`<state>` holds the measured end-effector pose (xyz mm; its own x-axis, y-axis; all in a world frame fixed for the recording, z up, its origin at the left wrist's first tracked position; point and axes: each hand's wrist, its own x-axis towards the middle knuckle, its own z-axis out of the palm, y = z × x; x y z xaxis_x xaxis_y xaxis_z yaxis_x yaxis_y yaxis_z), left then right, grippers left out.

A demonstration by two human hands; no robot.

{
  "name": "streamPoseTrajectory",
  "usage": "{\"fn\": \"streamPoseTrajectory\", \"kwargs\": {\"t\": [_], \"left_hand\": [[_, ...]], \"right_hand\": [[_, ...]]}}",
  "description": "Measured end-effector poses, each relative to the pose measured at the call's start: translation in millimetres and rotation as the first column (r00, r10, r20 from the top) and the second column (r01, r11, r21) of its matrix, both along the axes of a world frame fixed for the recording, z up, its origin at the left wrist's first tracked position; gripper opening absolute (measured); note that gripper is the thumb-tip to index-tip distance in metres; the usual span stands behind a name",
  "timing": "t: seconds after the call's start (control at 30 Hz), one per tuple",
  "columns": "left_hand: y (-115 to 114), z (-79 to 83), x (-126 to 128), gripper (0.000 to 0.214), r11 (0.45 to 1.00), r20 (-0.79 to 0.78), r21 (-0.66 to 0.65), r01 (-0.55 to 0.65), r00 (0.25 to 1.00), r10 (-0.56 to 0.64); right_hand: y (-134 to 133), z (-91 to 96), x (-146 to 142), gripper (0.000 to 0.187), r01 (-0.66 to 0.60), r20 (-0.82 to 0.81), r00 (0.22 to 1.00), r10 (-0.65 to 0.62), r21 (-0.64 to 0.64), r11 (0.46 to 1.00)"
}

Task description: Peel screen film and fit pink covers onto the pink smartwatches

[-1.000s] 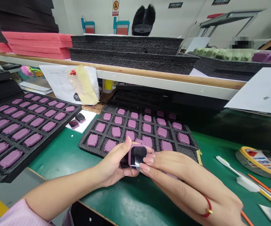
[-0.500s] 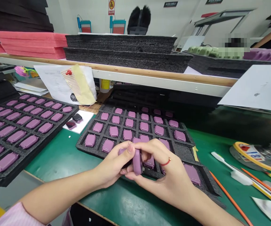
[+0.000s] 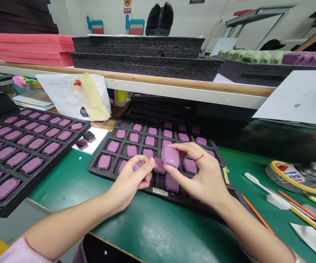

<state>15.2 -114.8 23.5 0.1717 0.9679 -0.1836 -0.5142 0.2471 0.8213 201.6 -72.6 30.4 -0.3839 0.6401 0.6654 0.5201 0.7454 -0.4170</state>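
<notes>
A purple watch case (image 3: 170,156) is pinched between the thumb and fingers of my right hand (image 3: 202,170), raised over the black foam tray (image 3: 94,166). My left hand (image 3: 132,179) is just left of it, apart from the case, with fingers curled in and the thumb closed towards them. Whether anything small is in those fingers is hidden; purple shows behind them. More purple cases, such as this one (image 3: 104,162), lie in the tray's compartments. My right hand covers part of the tray's right side.
A second foam tray (image 3: 14,188) of purple cases lies at left. Two dark watch pieces (image 3: 89,136) rest on white paper between the trays. At right are a tape roll (image 3: 295,179), a toothbrush (image 3: 259,184) and orange sticks. A shelf edge (image 3: 174,89) crosses above, carrying foam stacks.
The case has gone from between both hands into my right hand alone. My right hand has risen and turned the case's broad face into view; my left hand has come off it.
</notes>
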Motion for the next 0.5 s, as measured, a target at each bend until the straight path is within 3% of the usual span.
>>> {"fn": "streamPoseTrajectory", "kwargs": {"t": [0.1,0.17,0.3,0.4,0.5], "left_hand": [[8.5,2.0,-2.5,0.044,0.981,-0.007,-0.055,-0.187,0.982,0.187],[12.5,2.8,-4.7,0.042,0.974,0.043,-0.099,-0.202,0.977,0.207],[12.1,3.8,-7.3,0.047,0.986,0.024,-0.045,-0.162,0.986,0.163],[6.6,4.6,-6.1,0.048,0.997,-0.103,0.038,-0.073,0.992,0.077],[0.9,4.9,-3.0,0.054,0.999,-0.117,0.040,0.036,0.993,-0.031]], "right_hand": [[16.4,-17.2,5.6,0.030,0.081,0.066,0.995,-0.075,-0.087,0.993],[21.7,-27.6,6.2,0.029,0.060,0.160,0.987,-0.033,-0.168,0.984],[20.4,-32.7,4.5,0.041,0.036,0.242,0.970,0.027,-0.253,0.967],[10.9,-21.3,2.3,0.047,0.011,0.097,0.995,0.007,-0.184,0.983],[-3.1,-6.6,-3.2,0.040,-0.108,-0.041,0.994,0.106,-0.049,0.993]]}}
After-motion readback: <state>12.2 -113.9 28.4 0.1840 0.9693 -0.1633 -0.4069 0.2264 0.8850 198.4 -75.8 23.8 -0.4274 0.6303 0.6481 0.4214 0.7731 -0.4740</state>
